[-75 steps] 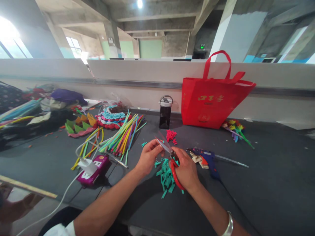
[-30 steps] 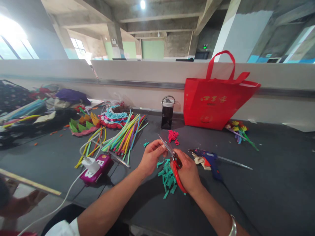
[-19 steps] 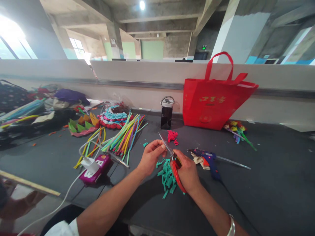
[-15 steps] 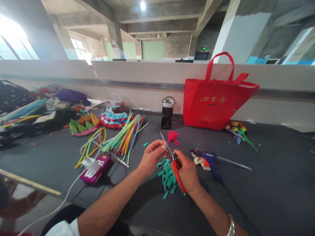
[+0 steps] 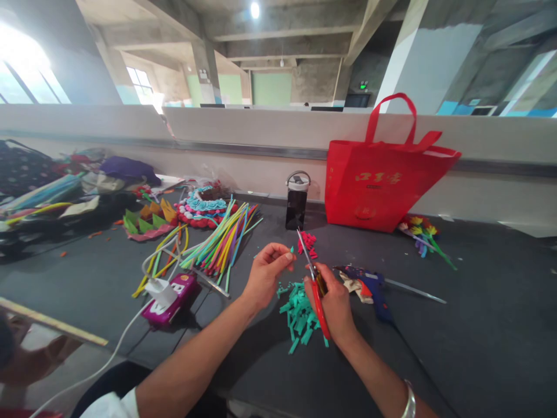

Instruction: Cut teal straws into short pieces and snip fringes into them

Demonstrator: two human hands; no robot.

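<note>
Here, the left hand (image 5: 263, 277) pinches a green snippet (image 5: 292, 250); the right hand (image 5: 337, 305) grips scissors (image 5: 320, 309) near green scraps (image 5: 299, 310). Behind, a bottle (image 5: 296, 209) and red bag (image 5: 369, 200) hide their contents — the bag's gold characters (image 5: 378, 177) unclear.

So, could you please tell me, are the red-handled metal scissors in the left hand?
No, the right hand holds the scissors.

Open table (image 5: 496, 331) at right; bottle (image 5: 296, 208), bag (image 5: 385, 186) block rear.

A white sleeve (image 5: 111, 404) and silver bangle (image 5: 409, 400) show.
</note>
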